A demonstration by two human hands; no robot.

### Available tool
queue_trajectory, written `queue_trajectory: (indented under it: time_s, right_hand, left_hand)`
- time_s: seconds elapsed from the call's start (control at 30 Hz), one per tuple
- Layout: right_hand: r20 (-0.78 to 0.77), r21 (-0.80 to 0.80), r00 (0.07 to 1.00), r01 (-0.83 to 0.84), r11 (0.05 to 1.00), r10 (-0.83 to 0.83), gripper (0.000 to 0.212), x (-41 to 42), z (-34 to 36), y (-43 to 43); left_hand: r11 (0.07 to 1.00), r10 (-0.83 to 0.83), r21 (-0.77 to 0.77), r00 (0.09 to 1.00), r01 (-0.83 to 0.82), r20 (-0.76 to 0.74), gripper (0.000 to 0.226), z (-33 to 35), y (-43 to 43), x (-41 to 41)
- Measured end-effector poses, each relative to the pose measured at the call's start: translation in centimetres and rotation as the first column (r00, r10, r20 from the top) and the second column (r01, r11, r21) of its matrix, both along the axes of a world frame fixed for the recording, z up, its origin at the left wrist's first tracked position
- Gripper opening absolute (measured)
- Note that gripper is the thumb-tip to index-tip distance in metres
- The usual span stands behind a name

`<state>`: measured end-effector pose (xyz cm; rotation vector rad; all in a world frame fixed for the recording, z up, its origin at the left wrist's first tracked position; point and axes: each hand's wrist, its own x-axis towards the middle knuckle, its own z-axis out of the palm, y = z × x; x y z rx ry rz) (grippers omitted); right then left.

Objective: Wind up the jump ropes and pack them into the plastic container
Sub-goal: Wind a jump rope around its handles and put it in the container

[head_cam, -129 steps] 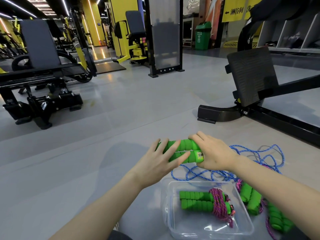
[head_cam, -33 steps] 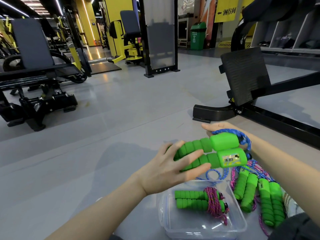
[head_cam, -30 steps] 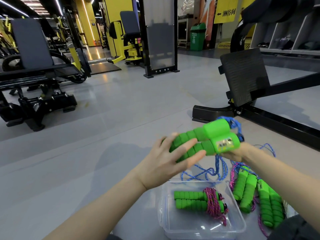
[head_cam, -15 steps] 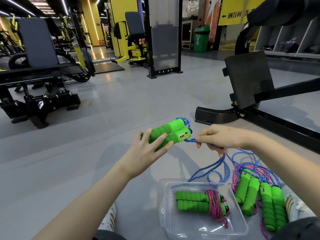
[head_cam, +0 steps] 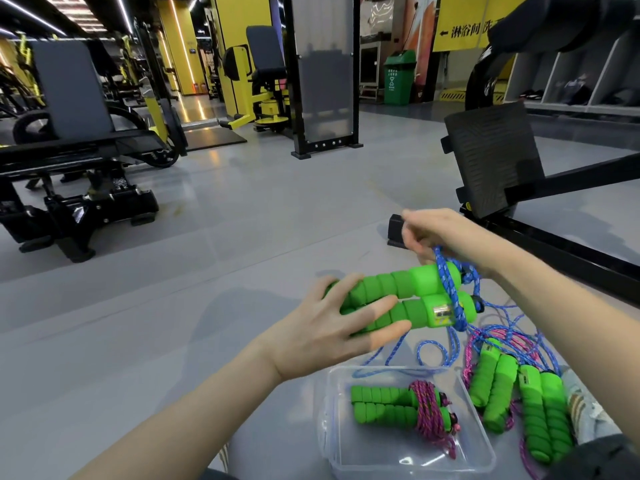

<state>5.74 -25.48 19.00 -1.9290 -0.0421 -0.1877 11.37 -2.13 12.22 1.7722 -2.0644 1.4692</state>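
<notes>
My left hand (head_cam: 332, 327) holds two green foam handles (head_cam: 412, 296) of a jump rope side by side above the floor. A blue rope (head_cam: 450, 292) loops once round their right ends. My right hand (head_cam: 440, 233) pinches that blue rope just above the handles. The rest of the blue rope trails down to the floor. Below stands a clear plastic container (head_cam: 485, 455) holding one wound jump rope (head_cam: 398, 407) with green handles and pink cord.
Two more pairs of green handles (head_cam: 519, 400) with pink cord lie on the grey floor right of the container. A black gym machine base and footplate (head_cam: 491, 161) stands behind my right hand. Benches and machines (head_cam: 69, 161) stand far left.
The handles came lower and nearer to the container. My right hand rose above them and laid a loop of blue rope round their right ends.
</notes>
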Motion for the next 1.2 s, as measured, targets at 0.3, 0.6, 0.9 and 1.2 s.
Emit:
queue_trajectory:
  time_s: [0.3,0.6,0.9,1.2]
  right_hand:
    - [-0.078,0.464,0.997,0.027,0.885,0.01,0.035,2.0,-2.5,4.0]
    - [-0.322,-0.41,0.946,-0.107,0.906,-0.034,0.025,0.4,2.5,3.1]
    - [-0.066,-0.609,0.997,-0.075,0.79,0.044,0.026,-1.5,2.9,1.4]
    - [0.003,-0.233,1.0,0.012,0.972,-0.012,0.03,-1.5,0.4,-0.6]
  left_hand:
    - [0.926,0.305,-0.233,0.952,-0.298,-0.004,0.044,4.0,1.1,4.5]
    - [0.938,0.346,-0.071,0.921,-0.339,0.18,0.048,4.8,0.9,7.1]
    - [0.964,0.218,0.105,0.949,-0.246,0.226,0.043,0.5,1.0,6.0]
    - [0.999,-0.052,0.023,0.988,0.049,0.146,0.045,-0.1,-2.0,1.0]
